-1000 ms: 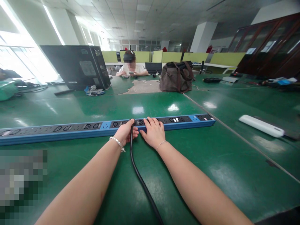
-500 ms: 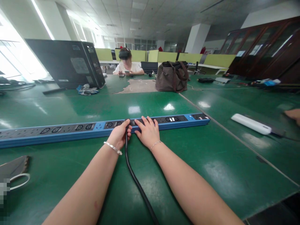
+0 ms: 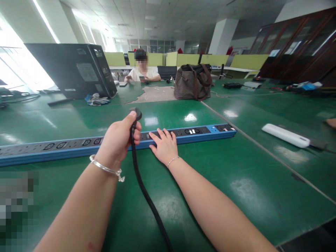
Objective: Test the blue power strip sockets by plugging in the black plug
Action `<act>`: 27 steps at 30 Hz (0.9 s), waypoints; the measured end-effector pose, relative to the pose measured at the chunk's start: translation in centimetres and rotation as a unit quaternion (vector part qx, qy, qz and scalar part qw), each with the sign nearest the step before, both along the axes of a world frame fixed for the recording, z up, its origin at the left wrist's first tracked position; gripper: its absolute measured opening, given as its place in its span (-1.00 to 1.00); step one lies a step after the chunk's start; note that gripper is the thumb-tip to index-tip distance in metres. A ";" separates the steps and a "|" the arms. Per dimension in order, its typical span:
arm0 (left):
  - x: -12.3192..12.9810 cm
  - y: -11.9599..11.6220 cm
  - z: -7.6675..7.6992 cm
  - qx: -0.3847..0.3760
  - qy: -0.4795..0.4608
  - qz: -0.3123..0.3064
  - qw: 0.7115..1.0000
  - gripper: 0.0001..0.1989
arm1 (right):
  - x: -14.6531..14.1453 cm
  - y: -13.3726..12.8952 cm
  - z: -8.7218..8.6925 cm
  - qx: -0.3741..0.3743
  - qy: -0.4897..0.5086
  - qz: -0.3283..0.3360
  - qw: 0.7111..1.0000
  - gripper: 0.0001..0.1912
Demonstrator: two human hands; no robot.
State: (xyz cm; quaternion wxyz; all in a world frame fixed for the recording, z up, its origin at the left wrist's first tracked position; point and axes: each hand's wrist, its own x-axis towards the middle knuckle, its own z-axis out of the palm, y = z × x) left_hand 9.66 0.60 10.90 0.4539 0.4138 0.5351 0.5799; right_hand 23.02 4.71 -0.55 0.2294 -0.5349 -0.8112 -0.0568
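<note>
My left hand (image 3: 117, 140) is wrapped round the black plug (image 3: 136, 113), which is raised above a long blue power strip (image 3: 68, 153) with black sockets. From the plug a thick black cable (image 3: 149, 201) runs down to the bottom edge of the view. My right hand (image 3: 166, 147) rests on the strip, right of the plug, with its fingers spread over the sockets and nothing held. The strip lies across the green table (image 3: 215, 175) from the left edge to right of centre.
Behind the strip are a black computer case (image 3: 70, 71), gloves (image 3: 96, 99) and a brown bag (image 3: 192, 83). A white power strip (image 3: 285, 135) lies at right, near part of another person's hand (image 3: 331, 122). Another person (image 3: 143, 71) sits across the table.
My left hand has lifted the plug up off the blue power strip and slightly to the left. My right hand has stayed on the strip.
</note>
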 end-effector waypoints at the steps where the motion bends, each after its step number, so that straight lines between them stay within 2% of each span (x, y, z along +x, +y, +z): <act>1: -0.8 -0.3 0.4 -0.006 0.006 0.015 1.000 -0.71 | 0.0 0.0 0.0 -0.002 0.000 -0.001 1.000 -0.48; 4: -4.5 -0.7 0.2 -0.033 -0.045 0.022 0.998 -0.78 | 0.1 0.1 0.0 -0.008 0.000 -0.003 1.000 -0.48; 6: -7.5 -0.7 -0.7 -0.107 -0.064 -0.003 0.992 -0.70 | 0.1 0.1 0.0 -0.008 0.002 -0.002 1.000 -0.49; 9: -11.2 -0.4 -1.9 -0.193 -0.053 0.010 0.980 -0.68 | 0.1 0.1 -0.1 -0.005 0.008 0.000 1.000 -0.49; 11: -12.5 0.0 -2.5 -0.232 -0.030 0.009 0.972 -0.68 | 0.1 0.1 -0.1 -0.004 0.012 0.000 1.000 -0.49; 19: -12.3 1.5 -3.8 -0.286 0.029 0.031 0.957 -0.66 | 0.1 0.1 -0.2 0.003 0.021 0.002 1.000 -0.50; 27: -11.8 0.9 -3.5 -0.306 0.071 0.060 0.948 -0.66 | 0.1 0.1 -0.2 -0.007 0.025 0.002 1.000 -0.49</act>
